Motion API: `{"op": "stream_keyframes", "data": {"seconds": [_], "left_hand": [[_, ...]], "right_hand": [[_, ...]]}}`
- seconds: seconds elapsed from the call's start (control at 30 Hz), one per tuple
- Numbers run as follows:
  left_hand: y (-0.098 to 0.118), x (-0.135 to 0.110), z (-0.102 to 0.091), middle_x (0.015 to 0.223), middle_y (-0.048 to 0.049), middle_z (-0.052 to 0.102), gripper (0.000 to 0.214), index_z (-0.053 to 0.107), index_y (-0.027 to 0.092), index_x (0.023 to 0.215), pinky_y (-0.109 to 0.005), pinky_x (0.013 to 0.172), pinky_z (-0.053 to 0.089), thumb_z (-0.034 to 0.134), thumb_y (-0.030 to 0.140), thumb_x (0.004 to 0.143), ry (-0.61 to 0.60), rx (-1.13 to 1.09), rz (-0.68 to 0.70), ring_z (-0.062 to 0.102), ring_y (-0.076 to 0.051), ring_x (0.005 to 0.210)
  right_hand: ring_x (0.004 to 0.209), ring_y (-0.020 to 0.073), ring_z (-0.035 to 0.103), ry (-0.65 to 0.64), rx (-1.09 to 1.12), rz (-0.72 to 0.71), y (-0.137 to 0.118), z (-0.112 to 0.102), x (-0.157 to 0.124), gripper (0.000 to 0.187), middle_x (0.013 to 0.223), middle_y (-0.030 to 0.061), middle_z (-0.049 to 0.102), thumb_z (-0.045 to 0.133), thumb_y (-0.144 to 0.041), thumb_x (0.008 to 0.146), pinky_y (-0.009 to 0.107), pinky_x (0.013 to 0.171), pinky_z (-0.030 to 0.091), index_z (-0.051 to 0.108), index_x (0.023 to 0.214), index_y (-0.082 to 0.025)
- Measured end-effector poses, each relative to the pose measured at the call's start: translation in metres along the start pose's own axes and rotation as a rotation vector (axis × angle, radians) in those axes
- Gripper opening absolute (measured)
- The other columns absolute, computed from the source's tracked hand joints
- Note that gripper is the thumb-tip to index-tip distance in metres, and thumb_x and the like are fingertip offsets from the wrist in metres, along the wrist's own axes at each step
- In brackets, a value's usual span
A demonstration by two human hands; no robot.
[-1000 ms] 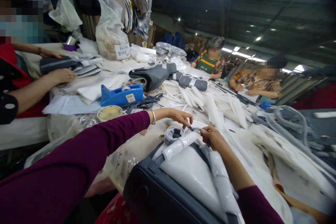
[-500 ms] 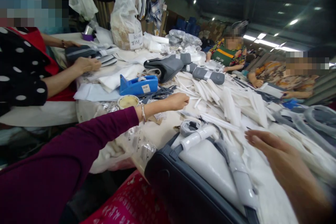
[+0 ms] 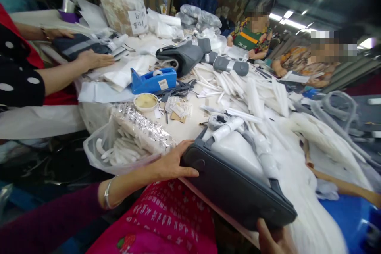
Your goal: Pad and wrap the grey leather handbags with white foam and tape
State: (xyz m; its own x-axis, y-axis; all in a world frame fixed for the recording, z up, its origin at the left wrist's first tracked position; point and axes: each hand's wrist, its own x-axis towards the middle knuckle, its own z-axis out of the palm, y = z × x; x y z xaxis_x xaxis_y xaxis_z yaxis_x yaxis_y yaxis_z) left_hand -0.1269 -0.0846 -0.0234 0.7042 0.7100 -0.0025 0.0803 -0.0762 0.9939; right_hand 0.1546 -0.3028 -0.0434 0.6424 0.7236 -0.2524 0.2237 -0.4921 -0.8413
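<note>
A dark grey bag (image 3: 235, 188) lies at the near edge of the table, its top and handles wrapped in white paper (image 3: 238, 152). My left hand (image 3: 171, 163) grips the bag's left end, thumb along the underside. My right hand (image 3: 272, 240) holds the bag's right bottom corner from below; only a thumb and part of the palm show at the lower frame edge.
Loose white paper strips (image 3: 253, 95) cover the table. A blue tape dispenser (image 3: 153, 80), a small dish (image 3: 145, 101), a plastic bag of white pieces (image 3: 127, 143) and other grey bags (image 3: 184, 55) lie beyond. A co-worker's hands (image 3: 93, 59) rest at left; two people sit far right.
Both my hands left the wrapped handle and dropped to the bag's ends, gripping it at the table edge. The view tipped down and left.
</note>
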Motion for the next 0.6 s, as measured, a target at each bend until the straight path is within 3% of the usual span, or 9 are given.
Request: {"op": "stream_keyframes", "data": {"seconds": [0.17, 0.3, 0.4, 0.47, 0.6], "left_hand": [[-0.005, 0.022, -0.003, 0.134, -0.0092, 0.053, 0.083, 0.041, 0.019, 0.137, -0.039, 0.104, 0.041, 0.077, 0.044, 0.066, 0.037, -0.062, 0.026, 0.051, -0.026, 0.120], [0.007, 0.038, -0.023, 0.133, -0.0075, 0.055, 0.055, 0.053, 0.019, 0.128, -0.037, 0.107, 0.037, 0.056, 0.052, 0.084, 0.064, 0.026, 0.064, 0.049, -0.025, 0.123], [0.021, 0.060, -0.038, 0.124, -0.0074, 0.062, 0.047, 0.061, 0.017, 0.118, -0.038, 0.105, 0.038, 0.038, 0.048, 0.092, 0.190, 0.038, 0.054, 0.053, -0.023, 0.117], [0.028, 0.081, -0.044, 0.116, -0.0088, 0.066, 0.043, 0.065, 0.014, 0.112, -0.039, 0.100, 0.041, 0.044, 0.042, 0.088, 0.232, 0.052, 0.037, 0.057, -0.023, 0.110], [0.031, 0.122, -0.044, 0.103, -0.0077, 0.071, 0.035, 0.070, 0.012, 0.099, -0.037, 0.094, 0.043, 0.060, 0.024, 0.068, 0.077, 0.097, -0.049, 0.061, -0.023, 0.100]], "right_hand": [[0.134, 0.0307, 0.040, -0.012, 0.177, -0.117, -0.044, 0.024, 0.004, 0.082, 0.135, 0.0079, 0.056, 0.063, -0.054, 0.078, 0.043, 0.111, 0.033, 0.034, 0.146, -0.019], [0.120, 0.0293, 0.056, -0.045, 0.243, -0.167, -0.057, 0.011, 0.030, 0.063, 0.125, 0.0070, 0.064, 0.048, -0.064, 0.082, 0.041, 0.098, 0.046, 0.054, 0.131, -0.024], [0.105, 0.0287, 0.064, -0.026, 0.279, -0.181, -0.066, -0.005, 0.064, 0.048, 0.109, 0.0061, 0.071, 0.047, -0.062, 0.081, 0.039, 0.086, 0.052, 0.069, 0.106, -0.027], [0.092, 0.0282, 0.068, -0.008, 0.296, -0.126, -0.075, -0.012, 0.089, 0.033, 0.093, 0.0046, 0.074, 0.062, -0.052, 0.074, 0.037, 0.078, 0.054, 0.072, 0.090, -0.026], [0.059, 0.0235, 0.066, -0.033, 0.350, 0.043, -0.093, -0.011, 0.123, 0.028, 0.065, 0.0013, 0.071, 0.075, -0.024, 0.049, 0.032, 0.057, 0.051, 0.070, 0.076, -0.021]]}}
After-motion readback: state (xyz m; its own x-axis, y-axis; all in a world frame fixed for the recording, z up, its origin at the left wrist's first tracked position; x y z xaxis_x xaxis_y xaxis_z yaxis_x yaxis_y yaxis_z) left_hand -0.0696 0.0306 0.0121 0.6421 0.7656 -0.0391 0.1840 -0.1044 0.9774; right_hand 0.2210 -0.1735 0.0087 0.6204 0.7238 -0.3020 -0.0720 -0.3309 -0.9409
